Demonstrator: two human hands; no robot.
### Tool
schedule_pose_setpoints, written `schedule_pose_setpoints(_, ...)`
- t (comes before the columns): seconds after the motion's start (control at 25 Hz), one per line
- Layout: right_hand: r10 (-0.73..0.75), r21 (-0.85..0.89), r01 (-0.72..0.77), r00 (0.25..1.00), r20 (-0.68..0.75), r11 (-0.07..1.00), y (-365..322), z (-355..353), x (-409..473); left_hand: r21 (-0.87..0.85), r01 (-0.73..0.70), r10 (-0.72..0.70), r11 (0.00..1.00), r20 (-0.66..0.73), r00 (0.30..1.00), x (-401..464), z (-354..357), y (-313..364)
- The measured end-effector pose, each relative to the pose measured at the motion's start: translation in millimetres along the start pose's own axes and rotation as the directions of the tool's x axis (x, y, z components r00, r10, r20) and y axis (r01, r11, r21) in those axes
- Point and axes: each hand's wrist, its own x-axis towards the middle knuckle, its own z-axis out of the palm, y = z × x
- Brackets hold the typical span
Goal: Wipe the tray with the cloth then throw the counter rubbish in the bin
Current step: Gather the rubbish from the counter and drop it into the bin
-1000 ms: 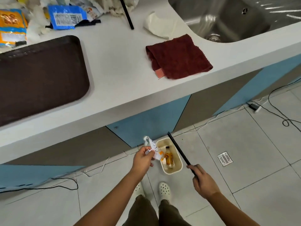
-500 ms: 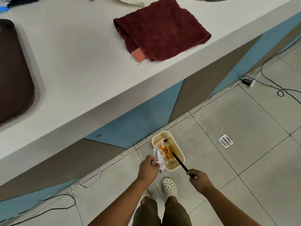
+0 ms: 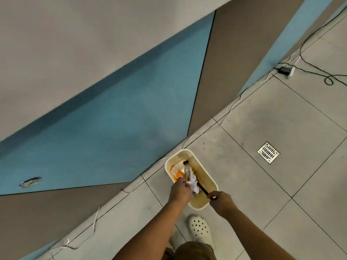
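We look down past the counter front (image 3: pixel 112 119), its blue and grey-brown panels filling the upper left. Below it lies the tiled floor (image 3: pixel 281 119), crossed by a black cable (image 3: pixel 319 72) at upper right and bearing a metal drain grate (image 3: pixel 268 152). The cream bin (image 3: pixel 210 177) stands on the floor beside the counter base; inside it we see an orange packet (image 3: pixel 176 172) and a bottle (image 3: pixel 185 164). Our left hand (image 3: pixel 179 191) hangs over the bin's near end, fingers curled round a crumpled white wrapper (image 3: pixel 192 182) held within the rim. Our right hand (image 3: pixel 222 201) pinches a thin black stick (image 3: pixel 201 187) that slants down into the bin. One white clog (image 3: pixel 200 229) shows near the bin.
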Motion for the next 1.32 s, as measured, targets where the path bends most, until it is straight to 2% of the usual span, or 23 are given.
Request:
schedule_pose_setpoints(0.12,-0.023,-0.008,0.023,1.0,0.008,1.0,-4.2,8.2,32.1,0.033,0.059,-0.06,0.998,0.028,0.998,43.0,12.9,-4.6)
schedule_pose_setpoints(0.28,-0.061,0.074,0.059,0.998,0.023,0.995,-9.5,15.4,46.4,-0.088,0.174,-0.152,0.981,0.213,0.965,68.5,10.8,-17.1)
schedule_pose_setpoints(0.36,-0.023,0.044,0.025,0.999,-0.035,0.999,-1.9,15.9,33.9,0.022,0.134,-0.136,0.991,0.164,0.977,58.5,2.6,-27.4)
schedule_pose_setpoints(0.44,-0.001,0.015,0.002,0.999,-0.044,1.0,6.7,12.3,3.2,0.026,0.159,-0.161,0.987,0.091,0.983,31.5,-8.7,-35.3)
schedule_pose_setpoints(0.56,-0.033,0.001,0.033,0.999,-0.003,0.999,4.2,-0.6,-61.5,-0.159,0.225,-0.209,0.961,0.116,0.971,-37.6,-30.3,-29.9)
schedule_pose_setpoints(0.64,-0.109,0.004,0.109,0.994,-0.001,0.994,-12.0,-16.1,-104.6,-0.235,0.219,-0.192,0.947,0.131,0.972,-87.7,-50.4,-13.2)
schedule_pose_setpoints(0.76,-0.25,0.08,0.252,0.968,-0.038,0.964,-52.5,-45.1,-160.3,-0.331,0.131,-0.107,0.934,0.088,0.99,-154.4,-84.1,27.1)
schedule_pose_setpoints(0.88,-0.413,0.15,0.426,0.904,-0.108,0.892,-109.3,-85.0,-219.9,-0.412,-0.024,0.024,0.911,-0.006,1.0,-220.8,-122.3,74.2)
schedule_pose_setpoints(1.0,-0.612,0.103,0.63,0.774,-0.164,0.77,-170.2,-128.2,-273.6,-0.486,-0.197,0.16,0.851,-0.116,0.98,-281.5,-158.8,119.7)
schedule_pose_setpoints(1.2,-0.809,0.022,0.835,0.54,-0.231,0.551,-249.0,-188.8,-337.5,-0.515,-0.452,0.32,0.728,-0.327,0.889,-361.4,-211.3,173.3)
schedule_pose_setpoints(1.32,-0.855,0.016,0.886,0.453,-0.252,0.464,-275.5,-206.2,-357.5,-0.537,-0.543,0.335,0.646,-0.439,0.833,-383.8,-238.0,189.6)
